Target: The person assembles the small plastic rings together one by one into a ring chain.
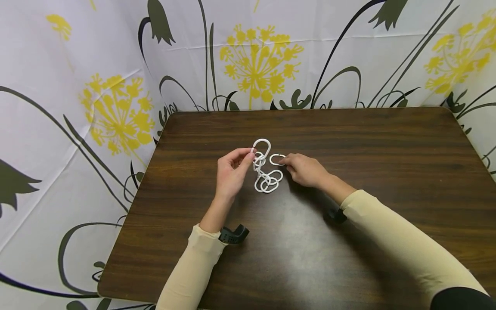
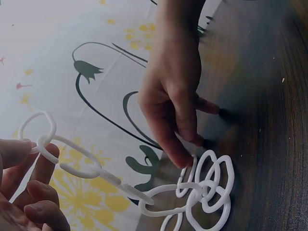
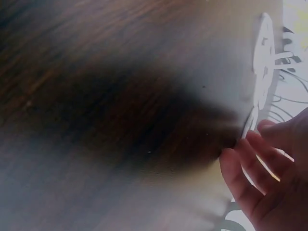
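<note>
A chain of white plastic links (image 1: 266,177) rises from a small pile on the table to my left hand (image 1: 229,174). The thumb and fingers of that hand pinch the top link (image 1: 270,147), and in the left wrist view the upper links (image 2: 79,149) hang slanting down to the pile. Just right of the chain, a separate white link (image 1: 271,159) lies on the wood. My right hand (image 1: 306,169) has its fingertips on this link's right end, partly hiding it. In the right wrist view, thumb and fingers (image 3: 231,161) close in around the link's near end (image 3: 250,123).
The dark wooden table (image 1: 193,185) reaches back to a white curtain (image 1: 294,17) printed with yellow and grey-green flowers. Dark wrist devices, one a black strap mount (image 1: 234,234), sit at both sleeve cuffs.
</note>
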`<state>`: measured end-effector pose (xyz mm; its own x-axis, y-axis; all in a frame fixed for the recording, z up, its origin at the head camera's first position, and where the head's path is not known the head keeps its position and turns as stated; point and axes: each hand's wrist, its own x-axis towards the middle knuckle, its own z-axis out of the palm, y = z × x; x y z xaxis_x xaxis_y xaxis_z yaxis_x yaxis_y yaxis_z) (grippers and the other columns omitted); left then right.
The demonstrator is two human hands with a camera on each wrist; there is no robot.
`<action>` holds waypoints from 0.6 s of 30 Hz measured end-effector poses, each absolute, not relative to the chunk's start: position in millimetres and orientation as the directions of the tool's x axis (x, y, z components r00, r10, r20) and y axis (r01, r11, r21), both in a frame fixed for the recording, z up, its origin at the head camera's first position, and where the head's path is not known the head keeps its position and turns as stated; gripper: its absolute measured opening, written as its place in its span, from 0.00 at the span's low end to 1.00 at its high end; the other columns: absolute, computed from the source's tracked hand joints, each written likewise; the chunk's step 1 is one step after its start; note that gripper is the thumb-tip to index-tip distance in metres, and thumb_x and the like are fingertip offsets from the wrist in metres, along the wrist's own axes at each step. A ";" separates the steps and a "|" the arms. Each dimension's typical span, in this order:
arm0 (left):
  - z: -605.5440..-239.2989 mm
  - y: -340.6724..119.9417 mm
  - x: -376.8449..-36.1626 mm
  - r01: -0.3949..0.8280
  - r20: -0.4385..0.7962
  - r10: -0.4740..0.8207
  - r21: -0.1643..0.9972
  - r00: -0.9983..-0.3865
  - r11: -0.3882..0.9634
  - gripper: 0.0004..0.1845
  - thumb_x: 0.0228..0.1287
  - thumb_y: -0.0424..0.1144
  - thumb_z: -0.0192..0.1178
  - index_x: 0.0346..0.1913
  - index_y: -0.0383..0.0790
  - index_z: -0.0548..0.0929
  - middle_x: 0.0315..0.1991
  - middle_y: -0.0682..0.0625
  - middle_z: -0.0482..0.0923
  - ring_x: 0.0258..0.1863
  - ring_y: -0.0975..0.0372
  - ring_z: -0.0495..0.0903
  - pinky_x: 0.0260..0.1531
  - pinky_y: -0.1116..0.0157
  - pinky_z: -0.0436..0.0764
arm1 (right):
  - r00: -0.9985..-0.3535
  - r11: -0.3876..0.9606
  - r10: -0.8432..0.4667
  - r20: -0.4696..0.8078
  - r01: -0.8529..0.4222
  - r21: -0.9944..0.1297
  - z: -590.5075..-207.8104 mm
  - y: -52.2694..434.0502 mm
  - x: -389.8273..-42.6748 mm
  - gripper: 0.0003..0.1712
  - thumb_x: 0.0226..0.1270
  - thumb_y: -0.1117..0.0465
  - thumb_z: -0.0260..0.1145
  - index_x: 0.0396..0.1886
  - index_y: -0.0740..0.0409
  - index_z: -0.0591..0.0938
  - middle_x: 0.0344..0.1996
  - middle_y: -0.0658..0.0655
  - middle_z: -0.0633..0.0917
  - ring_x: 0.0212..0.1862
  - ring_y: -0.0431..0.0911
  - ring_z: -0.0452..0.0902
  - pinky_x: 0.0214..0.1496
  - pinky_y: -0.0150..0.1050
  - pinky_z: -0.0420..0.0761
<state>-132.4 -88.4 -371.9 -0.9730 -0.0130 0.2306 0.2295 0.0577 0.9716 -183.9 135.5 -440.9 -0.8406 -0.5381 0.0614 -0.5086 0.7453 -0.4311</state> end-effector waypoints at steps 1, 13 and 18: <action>-376.1 -89.4 -134.7 0.231 0.232 -0.013 0.971 -0.973 0.054 0.10 0.66 0.25 0.62 0.46 0.19 0.83 0.41 0.35 0.86 0.33 0.69 0.80 0.32 0.75 0.74 | -0.845 0.756 -0.531 0.061 -0.505 -0.417 -441.4 135.4 -183.8 0.19 0.70 0.66 0.58 0.57 0.54 0.84 0.50 0.56 0.85 0.54 0.53 0.80 0.54 0.53 0.79; -394.5 -92.6 -141.1 0.279 0.279 0.009 0.958 -0.960 0.064 0.10 0.66 0.30 0.64 0.45 0.25 0.86 0.38 0.40 0.87 0.31 0.65 0.79 0.31 0.73 0.73 | -0.894 0.853 -0.437 0.100 -0.447 -0.270 -446.2 145.6 -179.6 0.10 0.65 0.62 0.68 0.44 0.50 0.90 0.34 0.52 0.80 0.37 0.49 0.79 0.35 0.49 0.81; -392.5 -95.3 -139.4 0.292 0.292 0.011 0.953 -0.956 0.083 0.10 0.66 0.30 0.64 0.45 0.26 0.86 0.38 0.35 0.86 0.30 0.66 0.78 0.31 0.73 0.72 | -0.887 0.849 -0.443 0.131 -0.462 -0.256 -445.1 144.1 -179.9 0.05 0.65 0.59 0.70 0.38 0.50 0.90 0.32 0.51 0.81 0.39 0.51 0.80 0.36 0.51 0.82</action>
<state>-139.4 -95.3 -392.5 -0.9564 0.0113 0.2920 0.2919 0.0832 0.9528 -179.9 144.1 -445.1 -0.8870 -0.4429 0.1305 -0.4617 0.8494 -0.2556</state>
